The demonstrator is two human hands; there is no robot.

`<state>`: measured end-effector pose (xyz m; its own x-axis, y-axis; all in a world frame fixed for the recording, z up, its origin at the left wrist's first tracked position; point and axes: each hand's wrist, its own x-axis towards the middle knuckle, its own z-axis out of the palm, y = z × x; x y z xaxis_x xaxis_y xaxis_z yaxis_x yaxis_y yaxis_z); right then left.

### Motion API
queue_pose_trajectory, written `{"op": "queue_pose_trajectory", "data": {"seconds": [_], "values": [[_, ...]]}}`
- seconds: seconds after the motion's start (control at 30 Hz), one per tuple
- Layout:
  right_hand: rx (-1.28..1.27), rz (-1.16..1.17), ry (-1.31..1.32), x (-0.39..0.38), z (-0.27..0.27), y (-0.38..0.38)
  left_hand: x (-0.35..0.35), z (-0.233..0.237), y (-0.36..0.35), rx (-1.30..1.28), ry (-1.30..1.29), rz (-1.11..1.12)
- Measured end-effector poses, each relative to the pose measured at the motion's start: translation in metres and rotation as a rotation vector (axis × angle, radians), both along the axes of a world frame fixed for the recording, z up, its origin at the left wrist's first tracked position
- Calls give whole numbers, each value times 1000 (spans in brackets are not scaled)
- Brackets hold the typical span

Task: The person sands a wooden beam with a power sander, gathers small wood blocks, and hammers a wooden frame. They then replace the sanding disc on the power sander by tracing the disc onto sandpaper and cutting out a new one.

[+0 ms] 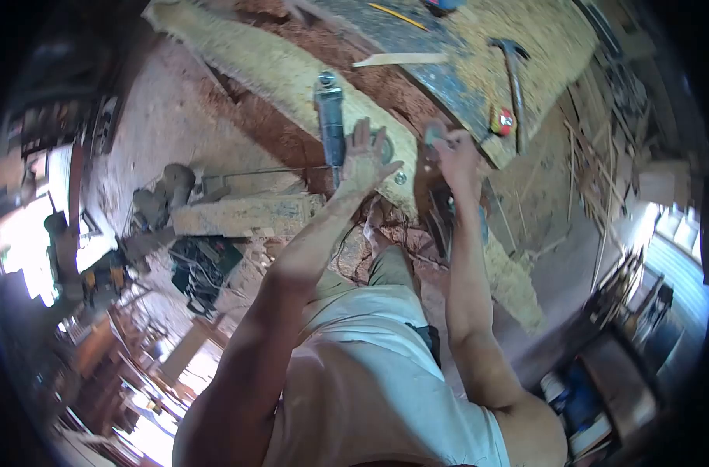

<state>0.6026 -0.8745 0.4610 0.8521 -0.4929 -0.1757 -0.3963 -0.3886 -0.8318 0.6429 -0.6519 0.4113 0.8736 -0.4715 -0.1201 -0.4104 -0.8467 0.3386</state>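
My left hand [362,159] is spread open, palm up or sideways, over the end of a pale wooden plank [292,74]. Close beside it on the plank lies an angle grinder [331,121] with a dark body and a metal head. Partly behind my left fingers is a round greyish disc [386,149]. A small round metal flange nut [401,178] sits near the plank's end. My right hand [457,156], a little blurred, is closed on the edge of a greenish round disc [434,134], held just off the plank's right side.
On the sawdust-strewn workbench [440,89] lie a hammer [515,89], a red and yellow tape measure [501,121], a pencil [397,15] and a thin wood strip [401,58]. A wooden beam [245,214] stands lower left. Dark cables [203,268] and scrap wood lie on the floor.
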Motion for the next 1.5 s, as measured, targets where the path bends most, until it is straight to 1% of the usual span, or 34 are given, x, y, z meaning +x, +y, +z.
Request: {"op": "queue_pose_trajectory", "data": {"seconds": [0.03, 0.1, 0.13, 0.17, 0.23, 0.27, 0.33, 0.37, 0.4, 0.47, 0.53, 0.6, 0.63, 0.67, 0.7, 0.73, 0.77, 0.8, 0.9, 0.93, 0.97, 1.0, 1.03, 1.07, 1.1, 1.13, 1.17, 1.2, 1.27, 1.3, 1.33, 1.4, 1.5], "values": [[62, 4, -15, -9, -4, -5, -6, -12, 4, -25, -60, 1], [196, 26, -26, -19, 1, -3, -11, -28, 5, -58, -83, 28], [264, 37, -19, -25, 9, 3, -11, -17, 7, -107, -80, 42], [280, 31, 32, -28, 19, 11, -10, -9, 8, -107, -38, 57], [295, 6, 135, -33, 39, 23, -11, 5, 5, -278, -127, 111], [321, 10, 78, -37, 42, 28, -15, 17, 6, -271, -236, 119], [385, 21, -29, -48, 49, 37, -32, 44, 0, -482, 96, 124], [346, 93, -30, -52, 52, 39, -42, 56, 5, -578, 247, 149], [319, 185, -27, -59, 56, 42, -58, 67, 17, -674, 390, 198], [463, 249, 95, -73, 73, 66, -97, 85, 47, -906, 634, 322], [459, 416, 163, -90, 88, 98, -151, 89, 72, -1085, 721, 504], [507, 499, 225, -118, 95, 134, -194, 107, 107, -1166, 648, 619], [553, 570, 278, -132, 92, 145, -216, 142, 134, -1206, 592, 613], [597, 644, 330, -145, 83, 155, -238, 164, 155, -1240, 531, 605], [631, 717, 388, -154, 80, 170, -264, 161, 172, -1204, 530, 674], [619, 779, 374, -165, 85, 191, -293, 148, 185, -1176, 534, 741], [607, 838, 359, -184, 93, 216, -320, 149, 199, -1148, 542, 805], [594, 891, 344, -206, 102, 241, -349, 150, 209, -1206, 621, 1019], [-16, 1457, -102, -272, 127, 317, -442, 173, 248, -1809, 955, 1362], [29, 1640, -184, -296, 117, 336, -479, 169, 261, -1915, 778, 1264], [-118, 1826, -357, -321, 123, 354, -516, 164, 273, -2021, 604, 1152], [-261, 1984, -560, -349, 128, 383, -548, 145, 282, -1894, 328, 1199], [-413, 2115, -764, -377, 133, 406, -574, 136, 292, -1876, 192, 1324], [-342, 2220, -670, -401, 134, 425, -600, 128, 301, -1839, 54, 1446], [-262, 2323, -583, -424, 134, 439, -622, 126, 318, -1920, 18, 1661], [-287, 2399, -429, -447, 142, 458, -647, 129, 335, -2001, -19, 1879], [-208, 2385, -478, -466, 145, 472, -677, 137, 349, -1944, -150, 1946], [-163, 2412, -441, -478, 154, 489, -710, 144, 356, -1891, -268, 2008], [-146, 2402, -328, -493, 147, 517, -785, 137, 372, -1279, -423, 2048], [-142, 2400, -261, -497, 143, 531, -818, 139, 375, -1200, -476, 2106], [-187, 2419, -303, -498, 141, 546, -848, 140, 377, -1125, -525, 2166], [-293, 2450, -354, -498, 138, 563, -905, 130, 373, -1257, -565, 2248], [-371, 2390, -304, -495, 121, 583, -955, 105, 360, -1162, -809, 2497]]}}
